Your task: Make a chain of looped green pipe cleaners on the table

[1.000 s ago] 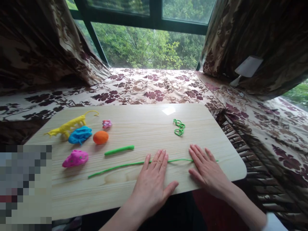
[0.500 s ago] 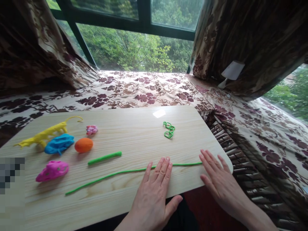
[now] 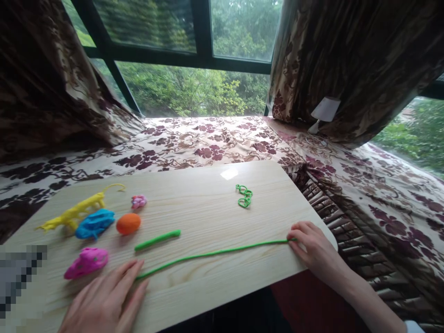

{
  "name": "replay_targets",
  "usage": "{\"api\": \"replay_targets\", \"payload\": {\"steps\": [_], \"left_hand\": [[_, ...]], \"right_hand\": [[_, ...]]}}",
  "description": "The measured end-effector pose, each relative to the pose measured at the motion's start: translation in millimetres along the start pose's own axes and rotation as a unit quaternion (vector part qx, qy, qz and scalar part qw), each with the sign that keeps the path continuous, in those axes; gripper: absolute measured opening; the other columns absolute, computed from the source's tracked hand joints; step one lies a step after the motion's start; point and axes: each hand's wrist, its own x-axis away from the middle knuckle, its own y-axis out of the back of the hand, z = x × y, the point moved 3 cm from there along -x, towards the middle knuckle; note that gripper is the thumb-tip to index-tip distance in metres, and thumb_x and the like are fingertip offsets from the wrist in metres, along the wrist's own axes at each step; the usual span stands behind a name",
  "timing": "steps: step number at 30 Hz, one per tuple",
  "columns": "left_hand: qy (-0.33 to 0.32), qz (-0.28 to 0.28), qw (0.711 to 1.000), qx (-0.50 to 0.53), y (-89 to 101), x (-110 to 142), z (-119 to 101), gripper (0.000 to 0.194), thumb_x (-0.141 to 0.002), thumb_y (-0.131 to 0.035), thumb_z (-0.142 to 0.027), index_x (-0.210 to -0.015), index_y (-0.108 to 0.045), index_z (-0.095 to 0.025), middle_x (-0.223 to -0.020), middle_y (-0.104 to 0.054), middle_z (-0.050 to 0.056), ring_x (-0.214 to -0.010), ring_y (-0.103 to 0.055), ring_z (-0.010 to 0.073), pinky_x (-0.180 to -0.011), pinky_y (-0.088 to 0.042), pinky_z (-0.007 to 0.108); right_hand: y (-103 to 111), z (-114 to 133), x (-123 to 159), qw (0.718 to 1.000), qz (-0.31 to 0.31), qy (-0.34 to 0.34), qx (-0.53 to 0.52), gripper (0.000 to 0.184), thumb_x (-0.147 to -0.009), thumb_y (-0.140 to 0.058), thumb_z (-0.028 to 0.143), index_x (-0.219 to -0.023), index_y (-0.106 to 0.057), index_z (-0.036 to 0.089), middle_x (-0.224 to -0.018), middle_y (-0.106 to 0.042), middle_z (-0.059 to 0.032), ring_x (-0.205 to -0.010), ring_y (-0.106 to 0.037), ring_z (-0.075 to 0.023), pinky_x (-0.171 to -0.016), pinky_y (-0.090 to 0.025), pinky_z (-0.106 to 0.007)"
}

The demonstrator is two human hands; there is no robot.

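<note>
A long thin green clay strand stretches across the table. My right hand pinches its right end between thumb and fingers, near the table's right edge. At the strand's left end lies my left hand, thumb and index finger apart on either side of it; that end is hidden under the hand. Just behind the strand is a thicker green clay roll. Farther back sits a small chain of green clay rings.
On the left stand a pink clay figure, a blue clay figure, a yellow long-tailed clay animal, an orange clay egg and a small pink clay piece. A white lamp stands beyond the wooden table.
My left hand has moved from the strand's middle to its left end. My right hand has gone from lying flat to pinching the right end. The view has tilted up slightly.
</note>
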Motion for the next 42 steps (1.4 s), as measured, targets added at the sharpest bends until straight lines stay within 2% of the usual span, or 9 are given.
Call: {"api": "replay_targets", "payload": {"steps": [3,8,13,20,23,29,32,35,42], "left_hand": [[-0.028,0.045,0.998,-0.041,4.9,4,14,0.032,-0.077,-0.049,-0.042,-0.102,-0.058,-0.026,-0.103,-0.063,0.004,-0.091,-0.057,0.0243,-0.082,-0.041,0.039],[-0.084,0.027,0.996,-0.025,25.5,-11,13,0.014,-0.076,-0.053,-0.035,-0.084,-0.059,-0.026,-0.086,-0.066,0.001,-0.083,-0.059,0.0205,-0.089,-0.037,0.041],[-0.107,-0.021,0.994,-0.016,39.4,-14,30,0.018,-0.074,-0.057,-0.034,-0.091,-0.058,-0.027,-0.088,-0.066,0.000,-0.087,-0.058,0.0208,-0.093,-0.035,0.042],[-0.142,0.021,0.988,-0.049,27.9,-4,31,0.036,-0.075,-0.052,-0.035,-0.111,-0.054,-0.030,-0.110,-0.060,0.003,-0.102,-0.053,0.0258,-0.094,-0.033,0.046],[-0.117,-0.039,0.992,-0.003,32.2,-15,-1,0.045,-0.075,-0.053,-0.035,-0.119,-0.049,-0.026,-0.115,-0.056,0.007,-0.105,-0.050,0.0275,-0.094,-0.033,0.048],[-0.168,0.026,0.972,0.161,17.7,-79,-147,0.031,-0.082,-0.047,-0.020,-0.112,-0.051,-0.026,-0.105,-0.059,0.003,-0.100,-0.052,0.0191,-0.099,-0.029,0.044],[-0.166,0.068,0.963,0.202,-0.3,-99,-198,0.024,-0.082,-0.046,-0.019,-0.103,-0.056,-0.026,-0.097,-0.060,0.001,-0.095,-0.052,0.0183,-0.101,-0.026,0.046],[-0.160,0.089,0.959,0.217,-17.2,-104,-218,0.020,-0.080,-0.050,-0.020,-0.097,-0.058,-0.026,-0.091,-0.060,0.001,-0.091,-0.052,0.0184,-0.102,-0.024,0.047],[-0.148,0.072,0.957,0.239,-34.3,-100,-217,0.018,-0.082,-0.046,-0.017,-0.080,-0.061,-0.025,-0.081,-0.056,0.001,-0.084,-0.049,0.0163,-0.100,-0.025,0.045]], "right_hand": [[-4,4,-9,1.000,0.019,0.006,-0.022,0.013,-0.084,-0.043,0.020,-0.084,-0.056,0.022,-0.091,-0.059,-0.0045,-0.089,-0.054,-0.0197,-0.077,-0.043,-0.032],[4,-6,-18,0.999,0.018,-0.006,-0.043,0.014,-0.086,-0.042,0.027,-0.089,-0.055,0.023,-0.083,-0.061,-0.0026,-0.076,-0.057,-0.0182,-0.069,-0.044,-0.030],[11,-11,-18,0.994,-0.031,-0.007,-0.104,0.015,-0.084,-0.046,0.030,-0.095,-0.055,0.023,-0.090,-0.062,-0.0036,-0.082,-0.058,-0.0179,-0.072,-0.045,-0.029],[-2,-18,-14,0.997,-0.024,0.034,-0.059,0.022,-0.082,-0.046,0.019,-0.101,-0.058,0.022,-0.102,-0.058,-0.0069,-0.096,-0.053,-0.0218,-0.082,-0.042,-0.035],[6,-5,-15,0.998,-0.052,0.027,-0.037,0.024,-0.082,-0.048,0.017,-0.103,-0.057,0.023,-0.103,-0.057,-0.0061,-0.097,-0.051,-0.0217,-0.086,-0.039,-0.037],[-1,49,-35,0.999,-0.003,0.042,-0.032,0.011,-0.081,-0.053,0.017,-0.088,-0.060,0.022,-0.096,-0.058,-0.0031,-0.091,-0.050,-0.0197,-0.082,-0.036,-0.033],[-5,56,-40,0.999,0.008,0.034,-0.006,0.010,-0.083,-0.049,0.016,-0.078,-0.058,0.020,-0.087,-0.058,-0.0032,-0.084,-0.050,-0.0184,-0.077,-0.035,-0.031],[-3,54,-40,1.000,0.004,0.031,-0.003,0.009,-0.084,-0.049,0.017,-0.080,-0.056,0.019,-0.080,-0.059,-0.0023,-0.080,-0.050,-0.0177,-0.075,-0.034,-0.030],[-1,50,-39,1.000,-0.011,0.021,0.008,0.014,-0.082,-0.048,0.015,-0.077,-0.060,0.020,-0.077,-0.059,-0.0047,-0.079,-0.050,-0.0187,-0.074,-0.033,-0.030]]}}
